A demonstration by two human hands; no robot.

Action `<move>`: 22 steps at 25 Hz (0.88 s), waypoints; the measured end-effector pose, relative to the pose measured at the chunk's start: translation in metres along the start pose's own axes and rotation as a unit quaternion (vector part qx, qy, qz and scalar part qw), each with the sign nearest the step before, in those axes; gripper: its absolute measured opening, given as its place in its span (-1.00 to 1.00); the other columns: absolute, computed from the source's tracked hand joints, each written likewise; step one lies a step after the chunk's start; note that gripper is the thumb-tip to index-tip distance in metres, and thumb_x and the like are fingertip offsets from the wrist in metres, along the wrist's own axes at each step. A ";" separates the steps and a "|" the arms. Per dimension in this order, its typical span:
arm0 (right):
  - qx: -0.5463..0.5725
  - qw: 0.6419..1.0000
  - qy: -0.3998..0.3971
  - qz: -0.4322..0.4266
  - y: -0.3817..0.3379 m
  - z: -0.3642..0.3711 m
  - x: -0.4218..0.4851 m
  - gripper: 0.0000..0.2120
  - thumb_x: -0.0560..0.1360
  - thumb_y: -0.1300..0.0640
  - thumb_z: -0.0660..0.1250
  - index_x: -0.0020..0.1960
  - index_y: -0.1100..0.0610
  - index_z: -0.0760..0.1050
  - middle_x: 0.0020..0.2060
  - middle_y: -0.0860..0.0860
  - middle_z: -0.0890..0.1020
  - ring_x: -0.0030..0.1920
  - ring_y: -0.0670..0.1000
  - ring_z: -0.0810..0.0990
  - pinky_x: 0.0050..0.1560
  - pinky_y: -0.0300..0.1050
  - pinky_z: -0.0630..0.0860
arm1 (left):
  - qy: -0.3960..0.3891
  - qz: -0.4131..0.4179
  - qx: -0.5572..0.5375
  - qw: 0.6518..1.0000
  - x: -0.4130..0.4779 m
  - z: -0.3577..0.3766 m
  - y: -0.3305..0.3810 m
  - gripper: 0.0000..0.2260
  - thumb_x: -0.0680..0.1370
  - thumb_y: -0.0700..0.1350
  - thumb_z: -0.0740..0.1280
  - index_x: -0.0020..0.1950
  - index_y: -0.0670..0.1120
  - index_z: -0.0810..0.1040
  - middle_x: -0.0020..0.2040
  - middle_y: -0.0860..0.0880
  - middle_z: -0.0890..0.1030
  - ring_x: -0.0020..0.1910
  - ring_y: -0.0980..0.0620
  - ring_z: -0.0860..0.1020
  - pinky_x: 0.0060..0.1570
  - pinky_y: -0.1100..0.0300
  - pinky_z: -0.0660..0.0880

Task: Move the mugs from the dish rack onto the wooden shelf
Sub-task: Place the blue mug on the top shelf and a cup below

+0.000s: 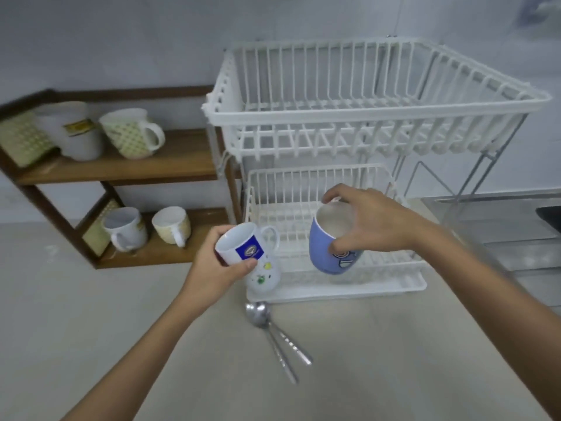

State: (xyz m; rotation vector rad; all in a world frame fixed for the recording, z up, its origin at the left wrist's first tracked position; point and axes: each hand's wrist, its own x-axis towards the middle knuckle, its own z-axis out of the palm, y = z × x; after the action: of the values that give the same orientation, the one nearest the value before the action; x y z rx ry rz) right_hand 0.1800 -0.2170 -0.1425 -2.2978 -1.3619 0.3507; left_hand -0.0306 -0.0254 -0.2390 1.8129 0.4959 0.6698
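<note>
Mugs on wooden shelf [182,159]: three on upper board, two on lower. Left hand [212,268] gripping white mug with blue label [243,247], tilted. Right hand [373,221] clasping blue mug [324,253] by rim, before white dish rack [364,110] lower tier. Two spoons [273,335] on counter.

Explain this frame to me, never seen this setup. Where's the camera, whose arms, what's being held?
There is no robot. A person wears one wide-angle camera on the head, looking forward and down, so both arms are theirs.

The left hand grips a white mug with a blue label. The right hand holds a blue mug by its rim, in front of the lower tier of the white two-tier dish rack. Another white, speckled mug sits at the rack's front left corner.

To the left, a wooden shelf already carries several mugs on both levels. Two spoons lie on the counter.
</note>
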 end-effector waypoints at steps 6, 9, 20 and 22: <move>0.017 0.998 -0.036 -0.053 -0.101 0.066 -0.001 -0.36 0.04 -0.18 0.43 0.09 -0.28 0.31 -0.16 -0.27 0.48 -0.05 -0.19 0.41 -0.29 -0.21 0.39 | 0.020 0.000 0.053 0.998 -0.023 -0.103 -0.022 -0.50 0.31 -0.24 0.56 0.07 0.19 0.45 -0.06 0.28 0.62 -0.05 0.24 0.61 -0.24 0.38 0.56; 0.024 0.996 -0.025 -0.077 -0.152 0.092 0.009 -0.38 0.07 -0.16 0.44 0.09 -0.24 0.33 -0.14 -0.24 0.51 -0.08 -0.23 0.43 -0.32 -0.26 0.38 | 0.069 -0.008 0.072 0.995 -0.025 -0.150 -0.035 -0.52 0.31 -0.11 0.57 0.09 0.20 0.45 -0.06 0.30 0.61 -0.06 0.34 0.58 -0.27 0.45 0.53; -0.054 0.984 0.166 -0.031 -0.274 0.053 0.131 -0.23 0.15 -0.24 0.40 0.27 0.06 0.39 0.01 0.05 0.57 0.09 0.16 0.50 -0.01 -0.07 0.38 | 0.127 -0.019 0.134 0.983 0.022 -0.177 -0.056 -0.44 0.23 0.01 0.61 0.16 0.00 0.49 -0.01 0.09 0.59 -0.04 0.10 0.56 -0.08 0.18 0.54; -0.111 0.986 0.124 -0.008 -0.287 0.027 0.166 -0.18 0.14 -0.24 0.43 0.32 0.07 0.35 0.14 0.10 0.57 0.13 0.19 0.50 0.03 -0.04 0.46 | 0.118 -0.020 0.130 0.984 0.030 -0.173 -0.056 -0.43 0.23 0.01 0.61 0.17 0.00 0.48 0.01 0.07 0.59 -0.01 0.09 0.56 -0.05 0.18 0.54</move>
State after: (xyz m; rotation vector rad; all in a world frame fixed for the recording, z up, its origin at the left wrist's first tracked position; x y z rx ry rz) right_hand 0.0294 0.0542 -0.0224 -2.4085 -1.3481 -0.0957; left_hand -0.1224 0.1343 -0.2416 1.9702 0.8086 0.8281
